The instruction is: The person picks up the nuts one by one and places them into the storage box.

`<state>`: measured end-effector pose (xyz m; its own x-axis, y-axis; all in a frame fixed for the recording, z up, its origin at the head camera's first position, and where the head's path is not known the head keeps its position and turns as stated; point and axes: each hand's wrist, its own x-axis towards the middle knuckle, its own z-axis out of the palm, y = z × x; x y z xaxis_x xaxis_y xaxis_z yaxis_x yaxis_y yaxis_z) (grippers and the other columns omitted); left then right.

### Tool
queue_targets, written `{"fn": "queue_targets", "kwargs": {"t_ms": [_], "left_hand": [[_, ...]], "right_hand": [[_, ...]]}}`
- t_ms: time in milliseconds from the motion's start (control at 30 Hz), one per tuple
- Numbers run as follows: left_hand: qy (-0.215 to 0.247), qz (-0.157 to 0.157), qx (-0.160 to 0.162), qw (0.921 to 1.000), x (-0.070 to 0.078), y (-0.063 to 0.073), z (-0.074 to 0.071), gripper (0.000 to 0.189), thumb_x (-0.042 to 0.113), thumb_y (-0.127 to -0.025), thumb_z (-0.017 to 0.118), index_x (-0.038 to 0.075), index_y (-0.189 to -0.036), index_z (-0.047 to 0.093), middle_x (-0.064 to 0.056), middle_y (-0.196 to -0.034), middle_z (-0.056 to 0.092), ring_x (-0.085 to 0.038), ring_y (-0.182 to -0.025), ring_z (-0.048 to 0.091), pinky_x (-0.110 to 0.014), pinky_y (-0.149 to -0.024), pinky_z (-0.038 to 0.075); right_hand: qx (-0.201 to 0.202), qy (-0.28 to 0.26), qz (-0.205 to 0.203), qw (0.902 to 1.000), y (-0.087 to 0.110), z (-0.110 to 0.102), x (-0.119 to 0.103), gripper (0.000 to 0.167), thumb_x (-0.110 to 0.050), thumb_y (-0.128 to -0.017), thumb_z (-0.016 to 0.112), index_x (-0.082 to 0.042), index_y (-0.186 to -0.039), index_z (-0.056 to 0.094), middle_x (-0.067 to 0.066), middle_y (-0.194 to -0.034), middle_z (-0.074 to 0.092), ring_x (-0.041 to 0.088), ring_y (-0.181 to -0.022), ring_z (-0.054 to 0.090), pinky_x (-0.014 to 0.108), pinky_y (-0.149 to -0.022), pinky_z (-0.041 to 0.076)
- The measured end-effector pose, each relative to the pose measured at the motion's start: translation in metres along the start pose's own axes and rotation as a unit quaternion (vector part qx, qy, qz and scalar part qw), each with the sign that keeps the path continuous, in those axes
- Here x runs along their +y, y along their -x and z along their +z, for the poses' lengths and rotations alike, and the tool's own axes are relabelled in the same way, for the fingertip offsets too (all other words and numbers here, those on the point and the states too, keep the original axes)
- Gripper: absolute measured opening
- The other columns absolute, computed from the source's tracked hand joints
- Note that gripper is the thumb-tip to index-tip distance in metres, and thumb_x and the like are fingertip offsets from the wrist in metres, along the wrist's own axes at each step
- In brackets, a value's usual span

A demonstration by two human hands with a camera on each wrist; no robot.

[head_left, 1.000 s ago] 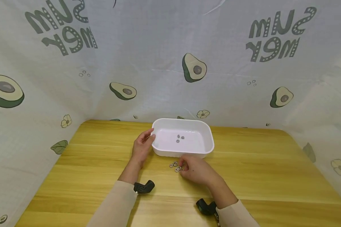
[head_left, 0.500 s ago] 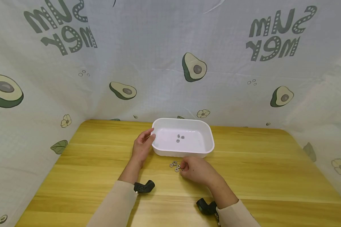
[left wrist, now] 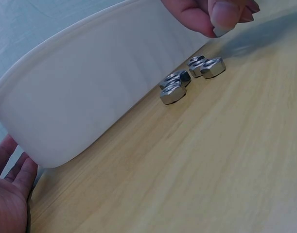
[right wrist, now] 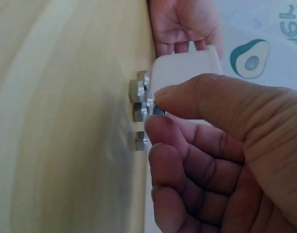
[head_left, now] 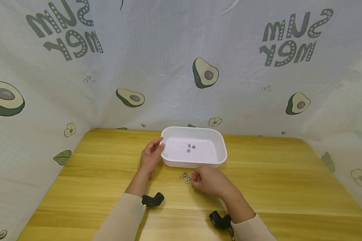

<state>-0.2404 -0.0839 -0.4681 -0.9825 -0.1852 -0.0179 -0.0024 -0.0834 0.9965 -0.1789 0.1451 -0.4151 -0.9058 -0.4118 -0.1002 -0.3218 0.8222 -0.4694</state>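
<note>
My right hand (head_left: pixel 210 180) is just in front of the white plastic tray (head_left: pixel 196 165), pinching a small metal hex nut (right wrist: pixel 159 111) between thumb and index fingertip. The other fingers of that hand curl in toward the palm. Several more shiny hex nuts (left wrist: pixel 173 92) lie in a loose group on the table, left of those fingertips. At the tray's left end, my left hand (head_left: pixel 149 159) touches the wall with relaxed fingers and thumb. Inside the tray, a few nuts (head_left: pixel 188 151) rest close together on the floor.
The wooden table (head_left: pixel 108 180) ends at the back against a hanging white sheet (head_left: pixel 169 67) printed with avocados. A black wrist camera (head_left: pixel 153 199) is strapped to the left wrist and another camera (head_left: pixel 219 220) to the right.
My right hand has drawn slightly to the right, away from the nut group, with a nut now between its fingertips. The left hand and tray stay in place.
</note>
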Motion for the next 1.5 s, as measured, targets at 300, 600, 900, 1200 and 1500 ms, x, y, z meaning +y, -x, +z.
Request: {"fn": "queue_targets", "kwargs": {"t_ms": [300, 600, 900, 1200, 1500], "left_hand": [[-0.003, -0.004, 0.000, 1.0000, 0.001, 0.002, -0.001, 0.039, 0.024, -0.099, 0.066, 0.014, -0.137, 0.064, -0.010, -0.146, 0.058, -0.027, -0.134, 0.054, -0.041, -0.112, 0.046], [-0.005, 0.010, 0.006, 0.9999, -0.002, 0.002, -0.001, 0.039, 0.030, -0.097, 0.069, 0.016, -0.134, 0.067, -0.013, -0.143, 0.059, -0.029, -0.131, 0.056, -0.034, -0.105, 0.050], [0.002, 0.003, 0.001, 1.0000, -0.002, 0.003, -0.001, 0.040, 0.025, -0.098, 0.067, 0.014, -0.137, 0.065, -0.012, -0.146, 0.057, -0.029, -0.134, 0.054, -0.039, -0.109, 0.047], [0.000, 0.002, 0.003, 1.0000, -0.002, 0.001, -0.001, 0.040, 0.024, -0.099, 0.066, 0.013, -0.137, 0.064, -0.012, -0.146, 0.057, -0.028, -0.133, 0.054, -0.037, -0.110, 0.047], [0.005, -0.005, -0.001, 1.0000, 0.000, 0.001, 0.000, 0.040, 0.024, -0.099, 0.066, 0.014, -0.137, 0.064, -0.010, -0.146, 0.057, -0.027, -0.133, 0.054, -0.039, -0.111, 0.047]], "right_hand": [[0.004, 0.001, 0.015, 0.9999, 0.004, -0.006, -0.006, 0.010, -0.017, -0.085, 0.079, -0.017, -0.080, 0.070, -0.008, -0.071, 0.060, 0.010, -0.066, 0.053, 0.026, -0.063, 0.046], [0.015, -0.006, 0.011, 0.9998, 0.008, -0.013, -0.010, 0.007, -0.017, -0.086, 0.077, -0.018, -0.083, 0.070, -0.008, -0.072, 0.061, 0.009, -0.065, 0.053, 0.026, -0.062, 0.045], [0.019, -0.017, 0.003, 0.9997, 0.007, -0.014, -0.008, 0.008, -0.015, -0.087, 0.075, -0.018, -0.082, 0.069, -0.006, -0.069, 0.058, 0.010, -0.061, 0.051, 0.024, -0.057, 0.042], [0.017, -0.028, 0.012, 0.9994, 0.004, -0.011, -0.005, 0.008, -0.016, -0.087, 0.075, -0.019, -0.084, 0.068, -0.007, -0.070, 0.059, 0.011, -0.061, 0.052, 0.024, -0.056, 0.042], [0.023, -0.029, 0.013, 0.9992, 0.004, -0.011, -0.004, 0.007, -0.016, -0.087, 0.075, -0.018, -0.085, 0.069, -0.007, -0.070, 0.059, 0.011, -0.062, 0.052, 0.025, -0.056, 0.043]]}}
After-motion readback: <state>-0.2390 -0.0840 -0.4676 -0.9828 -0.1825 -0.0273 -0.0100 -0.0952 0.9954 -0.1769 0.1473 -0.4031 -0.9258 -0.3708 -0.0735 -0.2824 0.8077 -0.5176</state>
